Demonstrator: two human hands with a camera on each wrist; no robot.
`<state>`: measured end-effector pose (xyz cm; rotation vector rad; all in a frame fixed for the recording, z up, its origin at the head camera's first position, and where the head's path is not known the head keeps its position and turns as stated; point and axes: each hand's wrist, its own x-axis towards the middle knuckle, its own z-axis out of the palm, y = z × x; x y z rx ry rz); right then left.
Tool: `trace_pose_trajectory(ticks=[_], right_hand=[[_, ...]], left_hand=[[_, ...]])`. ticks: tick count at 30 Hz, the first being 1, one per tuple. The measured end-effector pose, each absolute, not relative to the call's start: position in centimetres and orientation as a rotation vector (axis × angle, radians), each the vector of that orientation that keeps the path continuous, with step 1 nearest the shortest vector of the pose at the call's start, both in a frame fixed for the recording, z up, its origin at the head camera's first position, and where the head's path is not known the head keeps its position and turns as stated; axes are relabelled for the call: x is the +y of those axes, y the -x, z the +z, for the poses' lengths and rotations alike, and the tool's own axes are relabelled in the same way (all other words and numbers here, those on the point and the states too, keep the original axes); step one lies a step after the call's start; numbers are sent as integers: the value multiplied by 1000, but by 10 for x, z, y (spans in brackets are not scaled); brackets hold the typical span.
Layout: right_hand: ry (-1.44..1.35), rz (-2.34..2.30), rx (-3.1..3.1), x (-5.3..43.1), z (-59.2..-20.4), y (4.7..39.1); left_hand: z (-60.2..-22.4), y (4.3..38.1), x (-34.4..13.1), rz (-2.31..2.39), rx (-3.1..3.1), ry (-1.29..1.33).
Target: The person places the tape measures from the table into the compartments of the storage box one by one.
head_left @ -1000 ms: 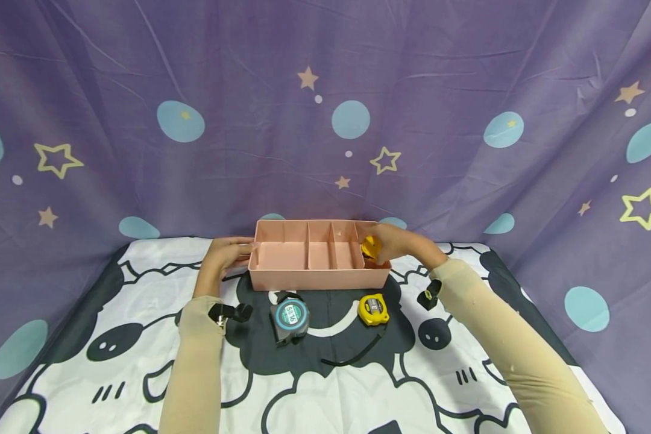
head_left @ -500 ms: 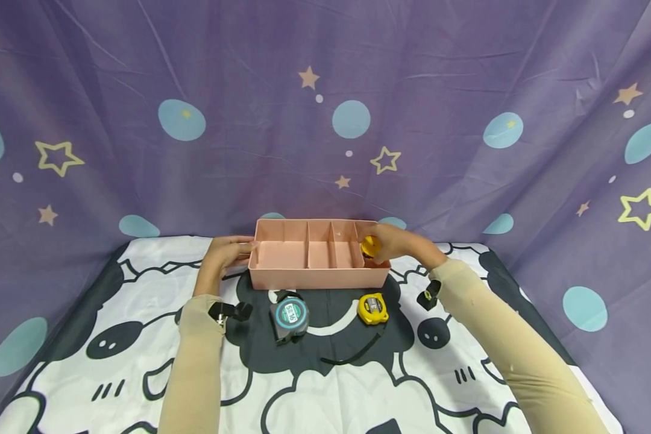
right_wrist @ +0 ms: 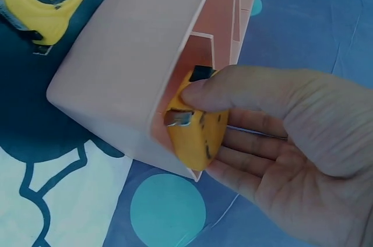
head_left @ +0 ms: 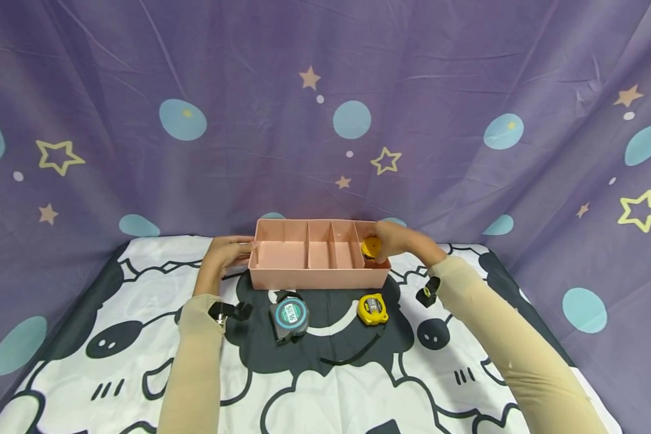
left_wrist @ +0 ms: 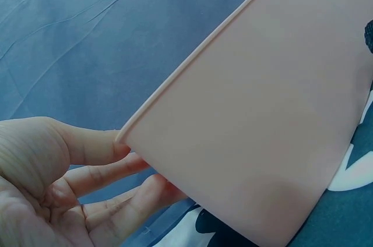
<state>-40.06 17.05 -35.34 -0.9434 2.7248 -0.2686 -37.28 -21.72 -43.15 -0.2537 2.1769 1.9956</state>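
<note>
A pink divided storage box (head_left: 319, 279) stands at the back of the table. My left hand (head_left: 225, 256) holds it by its left end; the left wrist view shows the thumb at the rim corner and the other fingers lower on the end wall. My right hand (head_left: 396, 242) pinches a yellow tape measure (right_wrist: 195, 124) inside the rightmost compartment. In the right wrist view, the thumb lies across its top and the fingers are partly hidden behind it. In front of the box lie a second yellow tape measure (head_left: 372, 309) and a larger grey-and-blue tape measure (head_left: 290, 318).
A black strap (head_left: 354, 357) trails toward the front from the second yellow tape measure. The tablecloth (head_left: 336, 404) has a cartoon sheep print. Close behind the box hangs a purple curtain (head_left: 271, 157) with stars and dots.
The yellow tape measure in my right hand has turned and shifted slightly within the rightmost compartment. My left hand and the box stay where they were.
</note>
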Motion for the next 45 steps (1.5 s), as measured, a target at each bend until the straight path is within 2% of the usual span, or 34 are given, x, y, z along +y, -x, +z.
trace_pose_trajectory(ticks=[11, 24, 45], right_hand=[[967, -297, 2685, 169, -343, 409], [772, -414, 2684, 166, -344, 417], [818, -379, 2648, 169, -346, 422]], left_hand=[[-433, 374, -219, 1979, 2204, 267], [-433, 373, -218, 1994, 2188, 273], [-434, 373, -216, 1976, 2243, 256]])
